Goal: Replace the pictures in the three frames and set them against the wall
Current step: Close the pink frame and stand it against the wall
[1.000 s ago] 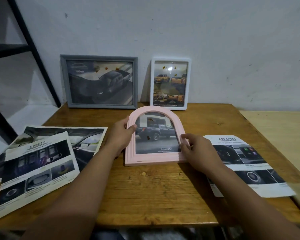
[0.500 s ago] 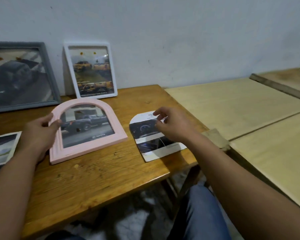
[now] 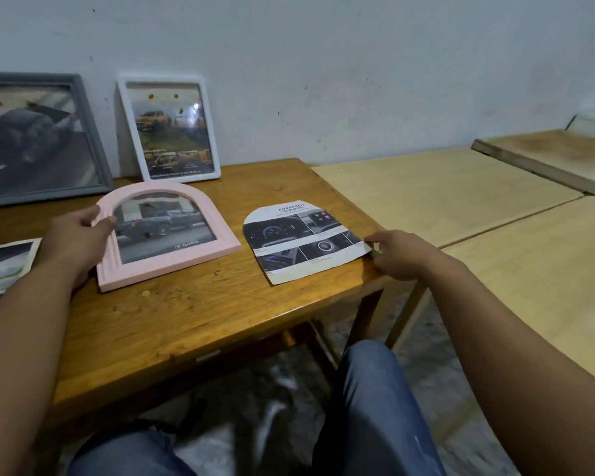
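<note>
A pink arched frame [image 3: 167,267] lies flat on the brown wooden table [image 3: 186,321], holding a dark truck picture. My left hand [image 3: 76,235] grips its left edge. To its right lies an arch-cut car brochure picture [image 3: 303,240]. My right hand [image 3: 397,254] pinches that paper's right corner at the table's edge. A grey frame [image 3: 97,146] and a white frame [image 3: 167,128] lean upright against the wall at the back left, each with a truck picture.
Another printed sheet [image 3: 4,266] lies at the table's left edge. Pale wooden tables [image 3: 461,194] stand to the right, close to the brown one. My knees in jeans [image 3: 371,407] are below the table's front edge.
The view has swung right. My right hand left the pink frame, reached the arch-cut picture and slid to its right corner. My left hand stays on the frame.
</note>
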